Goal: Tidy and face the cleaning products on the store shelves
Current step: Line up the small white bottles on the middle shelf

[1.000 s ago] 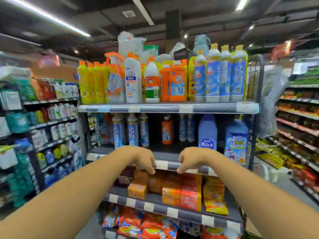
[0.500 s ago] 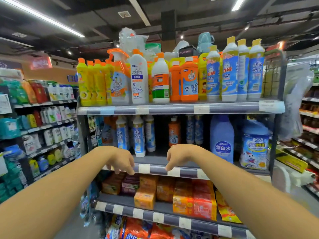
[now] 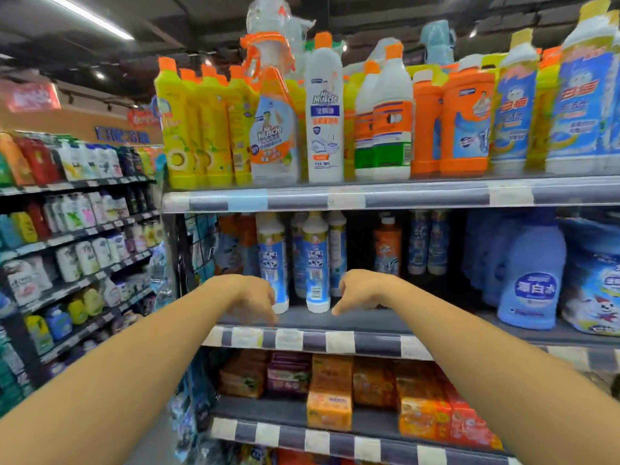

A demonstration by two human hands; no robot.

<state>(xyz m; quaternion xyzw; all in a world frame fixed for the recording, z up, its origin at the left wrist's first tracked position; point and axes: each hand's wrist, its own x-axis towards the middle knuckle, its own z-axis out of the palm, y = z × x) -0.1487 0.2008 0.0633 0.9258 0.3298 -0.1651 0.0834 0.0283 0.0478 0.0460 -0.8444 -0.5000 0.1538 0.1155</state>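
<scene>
Blue-labelled bottles [image 3: 315, 263] stand between both empty hands [image 3: 253, 298].

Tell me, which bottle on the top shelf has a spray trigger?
The Mr Muscle spray bottle, between the yellow bottles and the tall white bottle. Only it has an orange trigger head; the others have plain caps.

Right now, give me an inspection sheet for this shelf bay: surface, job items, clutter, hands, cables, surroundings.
Surface: middle shelf, front strip bare between the hands.
Job's things: blue-labelled white bottles upright at the front; lone orange bottle set back; blue jug to the right.
Clutter: clear plastic packaging above the top shelf.
Hands: left hand and right hand open, empty, fingers down over the shelf edge.
Cables: nothing seen.
Surroundings: soap packs below; another stocked aisle to the left.
</scene>
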